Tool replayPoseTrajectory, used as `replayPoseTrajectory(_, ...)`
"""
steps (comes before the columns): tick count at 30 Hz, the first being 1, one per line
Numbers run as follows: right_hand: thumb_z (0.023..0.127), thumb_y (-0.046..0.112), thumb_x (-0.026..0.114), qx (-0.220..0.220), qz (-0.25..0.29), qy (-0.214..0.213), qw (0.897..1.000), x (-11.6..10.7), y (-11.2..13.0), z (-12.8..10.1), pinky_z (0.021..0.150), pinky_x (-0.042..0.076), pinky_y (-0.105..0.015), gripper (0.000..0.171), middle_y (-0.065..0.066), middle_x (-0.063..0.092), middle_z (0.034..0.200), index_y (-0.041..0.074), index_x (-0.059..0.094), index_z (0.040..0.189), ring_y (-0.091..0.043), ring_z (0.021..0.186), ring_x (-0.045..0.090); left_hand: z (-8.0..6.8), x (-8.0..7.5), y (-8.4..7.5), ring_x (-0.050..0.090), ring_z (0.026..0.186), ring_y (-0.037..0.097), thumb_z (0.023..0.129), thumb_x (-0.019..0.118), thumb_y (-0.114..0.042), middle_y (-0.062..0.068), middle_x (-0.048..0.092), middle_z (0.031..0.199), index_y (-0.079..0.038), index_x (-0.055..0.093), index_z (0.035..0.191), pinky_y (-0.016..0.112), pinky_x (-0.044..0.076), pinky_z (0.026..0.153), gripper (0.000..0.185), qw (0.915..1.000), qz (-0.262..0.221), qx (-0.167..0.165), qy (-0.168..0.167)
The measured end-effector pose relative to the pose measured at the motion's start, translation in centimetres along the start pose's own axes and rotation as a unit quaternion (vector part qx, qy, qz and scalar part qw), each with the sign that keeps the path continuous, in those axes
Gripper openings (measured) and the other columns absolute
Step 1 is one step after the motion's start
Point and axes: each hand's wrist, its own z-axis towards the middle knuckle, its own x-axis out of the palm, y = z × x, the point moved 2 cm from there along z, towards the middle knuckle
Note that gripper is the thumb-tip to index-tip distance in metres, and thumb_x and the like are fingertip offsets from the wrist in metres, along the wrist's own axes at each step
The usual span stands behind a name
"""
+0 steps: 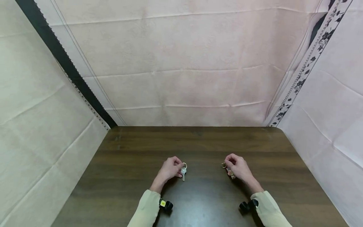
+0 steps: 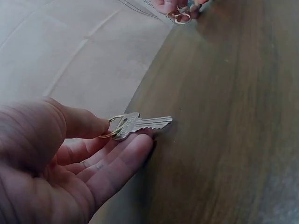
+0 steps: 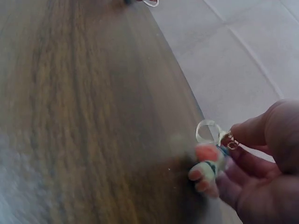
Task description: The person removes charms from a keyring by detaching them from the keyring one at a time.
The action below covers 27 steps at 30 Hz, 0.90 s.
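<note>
My left hand (image 1: 169, 168) pinches a small gold ring (image 2: 122, 125) between thumb and fingers. From that ring hangs a silver key (image 2: 152, 123), its toothed blade pointing away from the hand over the table. My right hand (image 1: 239, 165) pinches the short gold chain of a keychain charm (image 3: 205, 170), a small figure in coral and pale green. An open gold key ring (image 3: 205, 131) sticks out past the right fingertips. The two hands are apart, held over the table with the key on one side and the charm on the other.
The brown wooden table (image 1: 198, 142) has its far edge against a pale cloth backdrop (image 1: 184, 63). Cloth walls stand on the left (image 1: 42, 126) and right (image 1: 334, 110). Black wrist cameras (image 1: 168, 206) sit at both sleeves.
</note>
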Motion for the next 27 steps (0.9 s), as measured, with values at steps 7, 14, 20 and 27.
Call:
replayPoseTrajectory(7,0.095,0.015,0.060,-0.024,-0.131,-0.027,0.991,-0.6,-0.3,0.4,0.064,0.048,-0.030,0.007,-0.004,0.063,0.083,0.012,0.066,0.094,-0.014,0.069,0.059,0.1,0.4,-1.0,0.059,0.049,0.013,0.095,0.063,-0.020,0.003,0.063,0.070,-0.009,0.061,0.087,0.029,0.051,0.047,0.014,0.9857,0.161,0.025,-0.042)
replayPoseTrajectory(14,0.091,0.012,0.063,-0.049,-0.203,-0.033,0.977,-1.0,-0.3,0.8,0.067,0.044,-0.033,0.006,0.000,0.063,0.077,0.013,0.065,0.085,-0.016,0.070,0.053,0.5,0.5,-1.2,0.052,0.060,0.014,0.091,0.066,-0.028,-0.004,0.058,0.068,-0.017,0.058,0.075,0.029,0.042,0.056,0.021,0.9528,0.291,0.033,-0.081)
replayPoseTrajectory(20,0.090,0.012,0.061,-0.048,-0.210,-0.028,0.976,-1.4,-0.2,1.1,0.066,0.045,-0.034,0.007,0.000,0.063,0.076,0.011,0.065,0.085,-0.016,0.069,0.054,1.2,0.1,-0.8,0.052,0.061,0.017,0.089,0.066,-0.027,-0.002,0.059,0.070,-0.016,0.059,0.075,0.029,0.041,0.055,0.019,0.9517,0.292,0.015,-0.093)
replayPoseTrajectory(27,0.093,0.015,0.061,-0.055,-0.200,-0.003,0.978,-2.0,-0.1,1.5,0.067,0.045,-0.033,0.011,0.000,0.065,0.077,0.012,0.068,0.086,-0.015,0.071,0.055,1.9,-0.8,-1.0,0.053,0.064,0.018,0.091,0.062,-0.027,0.001,0.058,0.072,-0.015,0.059,0.081,0.030,0.041,0.058,0.016,0.9551,0.280,0.009,-0.097)
